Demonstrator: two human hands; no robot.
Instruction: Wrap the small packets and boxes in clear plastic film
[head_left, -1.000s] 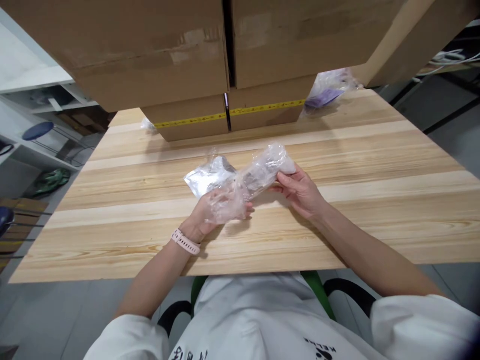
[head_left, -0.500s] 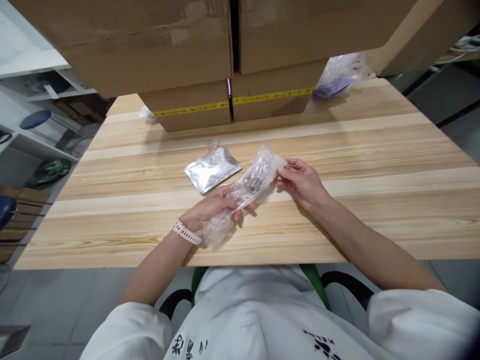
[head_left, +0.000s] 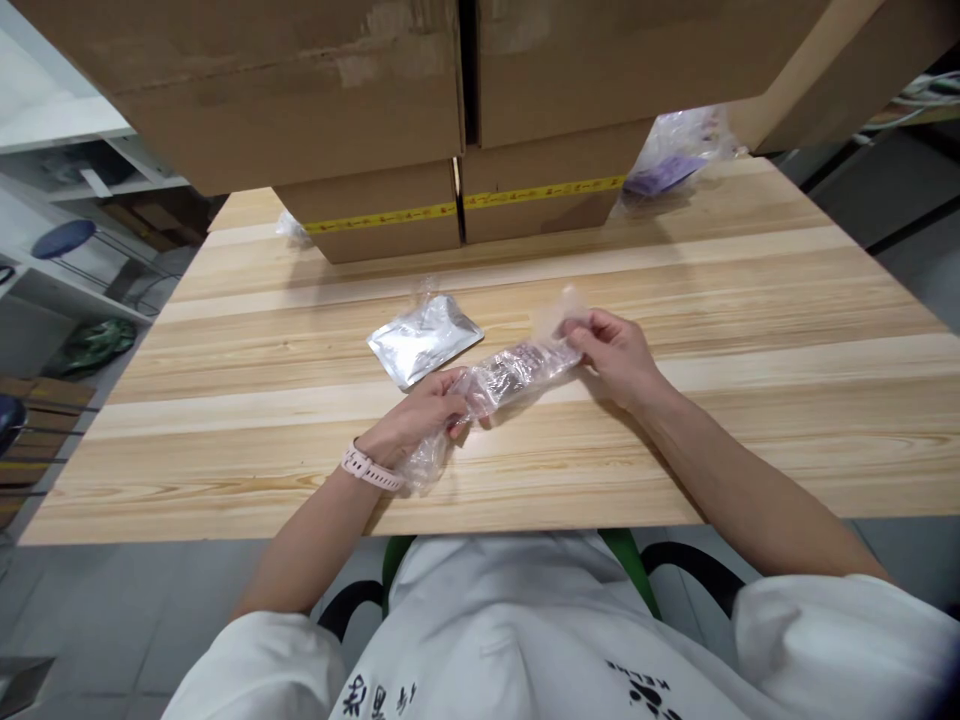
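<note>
A clear crinkled plastic bag [head_left: 510,375] with a dark item inside is stretched between my two hands just above the wooden table [head_left: 750,300]. My left hand [head_left: 420,415], with a pale pink watch on the wrist, grips its near end. My right hand [head_left: 615,350] pinches the far end. A flat silver foil pouch [head_left: 424,338] lies on the table just left of and beyond the bag, untouched.
Stacked cardboard boxes [head_left: 390,210] with yellow tape stand along the table's far side. A plastic bag with purple contents [head_left: 667,165] lies at the far right beside them. White shelving and a blue stool [head_left: 64,240] are off to the left.
The bag has been pulled off the foil pouch and drawn out thin and long between my hands. The pouch now lies alone on the table.
</note>
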